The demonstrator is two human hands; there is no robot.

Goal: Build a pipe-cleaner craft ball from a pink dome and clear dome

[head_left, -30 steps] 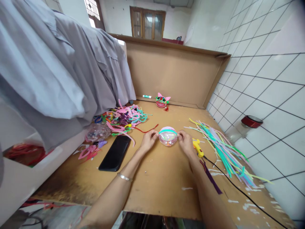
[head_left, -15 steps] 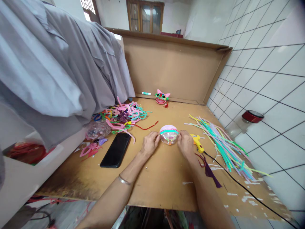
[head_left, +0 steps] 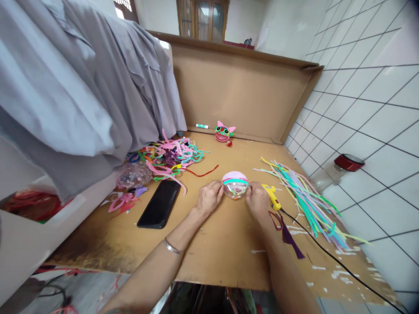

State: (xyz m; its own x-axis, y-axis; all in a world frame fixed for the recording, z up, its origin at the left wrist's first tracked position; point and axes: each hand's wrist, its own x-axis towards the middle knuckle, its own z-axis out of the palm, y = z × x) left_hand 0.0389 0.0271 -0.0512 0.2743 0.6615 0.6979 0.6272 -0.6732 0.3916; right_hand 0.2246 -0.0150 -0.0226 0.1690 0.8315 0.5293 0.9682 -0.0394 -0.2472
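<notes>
A clear plastic ball (head_left: 235, 187) with a pale pink top and a teal and pink band around it is on the table in front of me. Its see-through lower half shows some coloured bits. My left hand (head_left: 209, 198) pinches its left edge with curled fingers. On the opposite edge, the closed fingers of my right hand (head_left: 258, 199) hold the ball. Just right of that hand lies a yellow glue gun (head_left: 273, 198), and below it a dark purple tassel (head_left: 292, 240).
Pipe cleaners (head_left: 307, 196) spread along the right side. At left are a black phone (head_left: 159, 204) and a tangled heap of fuzzy stems (head_left: 176, 152). A decorated animal head (head_left: 223, 132) and a glue stick (head_left: 202, 126) sit by the cardboard wall (head_left: 235, 91). A black cord (head_left: 340, 261) crosses the right front.
The ball and both hands appear slightly further right, while the whole view has shifted a little. Both hands keep their hold on the ball.
</notes>
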